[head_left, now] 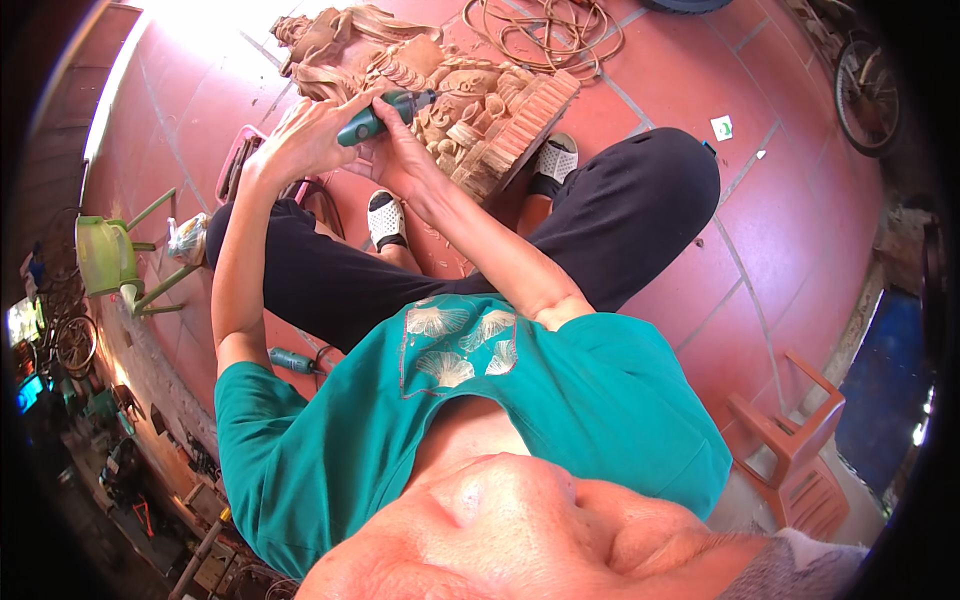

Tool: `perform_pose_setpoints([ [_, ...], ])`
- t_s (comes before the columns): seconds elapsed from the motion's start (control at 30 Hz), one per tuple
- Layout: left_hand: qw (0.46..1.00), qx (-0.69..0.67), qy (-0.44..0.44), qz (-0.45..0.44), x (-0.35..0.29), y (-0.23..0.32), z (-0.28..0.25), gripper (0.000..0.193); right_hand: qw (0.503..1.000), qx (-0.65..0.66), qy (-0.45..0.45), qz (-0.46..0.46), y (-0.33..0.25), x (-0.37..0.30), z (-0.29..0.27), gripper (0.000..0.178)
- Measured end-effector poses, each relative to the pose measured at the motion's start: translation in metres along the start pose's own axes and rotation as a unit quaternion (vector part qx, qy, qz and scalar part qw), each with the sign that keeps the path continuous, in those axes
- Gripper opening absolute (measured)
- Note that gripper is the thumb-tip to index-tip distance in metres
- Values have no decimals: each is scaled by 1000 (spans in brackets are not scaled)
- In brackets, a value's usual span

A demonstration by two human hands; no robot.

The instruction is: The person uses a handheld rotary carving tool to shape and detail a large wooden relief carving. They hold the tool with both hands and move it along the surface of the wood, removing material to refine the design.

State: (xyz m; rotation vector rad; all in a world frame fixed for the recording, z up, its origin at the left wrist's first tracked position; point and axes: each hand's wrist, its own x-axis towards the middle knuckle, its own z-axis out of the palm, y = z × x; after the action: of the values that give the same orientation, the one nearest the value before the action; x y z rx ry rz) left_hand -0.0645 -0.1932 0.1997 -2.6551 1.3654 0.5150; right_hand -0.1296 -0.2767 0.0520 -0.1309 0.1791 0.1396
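Note:
A green handheld power tool (362, 127) with a black front end lies between my two hands, its tip toward a carved wooden piece (470, 110). My right hand (400, 160) is closed around the tool's body, with a digit laid across the top. My left hand (310, 138) grips it from the left side, fingers reaching to its far side; part of that grip is hidden. The carving is brown wood with deep relief and a ridged, comb-like edge at right. It rests on the floor just beyond my feet. Whether the tip touches the wood I cannot tell.
An orange-brown cable (545, 40) lies coiled behind the carving. At left are a green stool (105, 255), a plastic bag (188, 238) and a pink-rimmed container (240, 160). Another green tool (292, 360) lies by my left side. A brown plastic chair (800, 450) stands at lower right.

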Motion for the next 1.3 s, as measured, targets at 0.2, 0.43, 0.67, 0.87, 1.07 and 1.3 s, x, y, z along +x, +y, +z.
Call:
perform_pose_setpoints([
  [0.2, 1000, 10, 17, 1, 1, -16, 8, 79, 1000, 19, 11, 12, 3, 8, 2, 42],
  [0.43, 996, 14, 67, 51, 14, -20, 8, 76, 999, 32, 1, 3, -5, 12, 2, 42],
  [0.67, 995, 8, 65, 70, 31, -8, -2, 73, 998, 47, 21, -26, -19, 6, 10, 47],
  [0.87, 997, 20, 39, 65, 38, 4, -12, 74, 997, 77, 17, -8, -28, 3, 11, 43],
  [1.07, 993, 34, 62, 94, 45, 9, -10, 55, 996, 79, 9, -31, -28, 5, 5, 45],
  [1.3, 983, 47, 103, 142, 54, 6, -5, 55, 995, 94, 14, -42, -33, 0, 11, 45],
])
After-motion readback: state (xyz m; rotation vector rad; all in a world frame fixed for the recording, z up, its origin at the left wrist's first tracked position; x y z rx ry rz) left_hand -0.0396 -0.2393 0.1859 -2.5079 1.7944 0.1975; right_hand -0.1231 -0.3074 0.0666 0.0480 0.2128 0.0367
